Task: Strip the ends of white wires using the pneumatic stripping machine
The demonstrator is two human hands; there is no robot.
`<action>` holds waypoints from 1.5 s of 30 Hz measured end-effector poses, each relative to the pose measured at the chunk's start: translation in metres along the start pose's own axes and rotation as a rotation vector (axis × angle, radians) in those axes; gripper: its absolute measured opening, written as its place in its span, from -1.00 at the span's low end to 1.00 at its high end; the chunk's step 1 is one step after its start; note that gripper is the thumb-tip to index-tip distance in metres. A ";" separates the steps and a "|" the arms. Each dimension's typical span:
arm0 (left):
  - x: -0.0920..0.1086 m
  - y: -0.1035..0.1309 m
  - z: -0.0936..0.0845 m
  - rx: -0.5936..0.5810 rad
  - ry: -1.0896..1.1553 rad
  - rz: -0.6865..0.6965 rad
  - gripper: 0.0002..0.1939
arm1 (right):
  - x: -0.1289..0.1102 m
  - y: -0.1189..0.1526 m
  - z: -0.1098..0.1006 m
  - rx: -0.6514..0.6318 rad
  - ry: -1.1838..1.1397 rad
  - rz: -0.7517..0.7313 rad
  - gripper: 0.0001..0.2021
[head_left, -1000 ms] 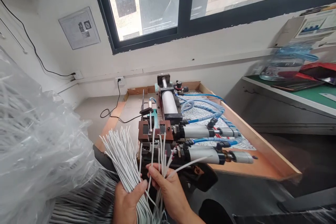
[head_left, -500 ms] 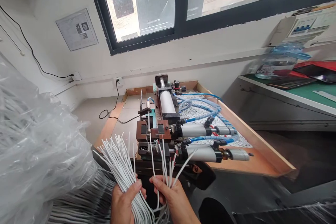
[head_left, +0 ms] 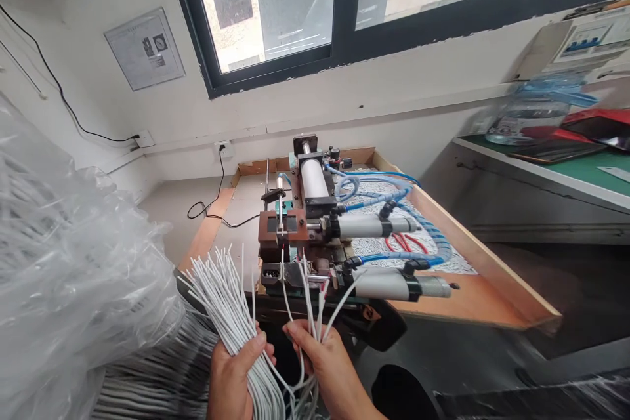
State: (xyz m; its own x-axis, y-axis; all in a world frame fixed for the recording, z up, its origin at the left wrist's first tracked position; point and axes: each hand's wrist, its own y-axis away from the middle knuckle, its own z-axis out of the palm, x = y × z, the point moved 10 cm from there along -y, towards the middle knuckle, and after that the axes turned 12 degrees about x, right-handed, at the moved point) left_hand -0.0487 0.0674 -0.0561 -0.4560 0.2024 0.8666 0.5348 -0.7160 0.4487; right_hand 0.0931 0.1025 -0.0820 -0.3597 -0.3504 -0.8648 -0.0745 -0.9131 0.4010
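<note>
White cables [head_left: 229,312] clamped in both hands [head_left: 236,374], before the machine [head_left: 315,230], plastic bag [head_left: 73,275] crowding the left.

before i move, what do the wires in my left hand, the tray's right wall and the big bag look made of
Wires: probably matte plastic outside, smooth and evenly white.
Tray wall: likely wood or plywood, pale tan and seemingly unpainted.
Bag: thin clear plastic, glossy and crinkled, contents showing through.

Pale daylight enters through the wide dark-framed window [head_left: 344,46], whose panes are partly washed out. Soft glare streaks the crumpled clear plastic sheeting [head_left: 98,262]. Wide-angle distortion stretches the edges, and the lower right corner is dark and smeared.
</note>
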 end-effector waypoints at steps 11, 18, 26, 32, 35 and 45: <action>0.009 0.002 0.000 -0.035 0.044 0.112 -0.85 | 0.075 -0.024 -0.060 0.105 0.814 -0.269 -0.96; 0.014 0.007 0.013 -0.095 0.008 0.163 -0.89 | -0.016 0.004 0.006 -0.191 0.401 -0.491 -0.77; 0.022 0.004 0.013 -0.099 -0.022 0.198 -0.93 | -0.042 0.008 0.034 -0.199 0.002 -0.270 -0.83; 0.014 -0.001 0.014 -0.090 0.066 0.057 -0.85 | -0.030 -0.009 0.030 -0.162 -0.192 -0.072 -0.79; 0.017 0.001 0.020 -0.098 0.053 0.061 -0.84 | -0.028 -0.013 0.032 -0.128 -0.317 0.028 -0.78; 0.021 0.001 0.034 -0.110 0.056 0.051 -0.83 | -0.017 -0.018 0.045 -0.203 -0.527 0.302 -0.76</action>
State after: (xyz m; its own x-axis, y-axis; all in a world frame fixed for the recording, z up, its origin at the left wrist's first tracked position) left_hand -0.0336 0.0932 -0.0299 -0.4710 0.1286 0.8727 0.4783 -0.7941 0.3751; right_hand 0.0585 0.1348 -0.0610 -0.7504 -0.4957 -0.4371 0.2608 -0.8298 0.4933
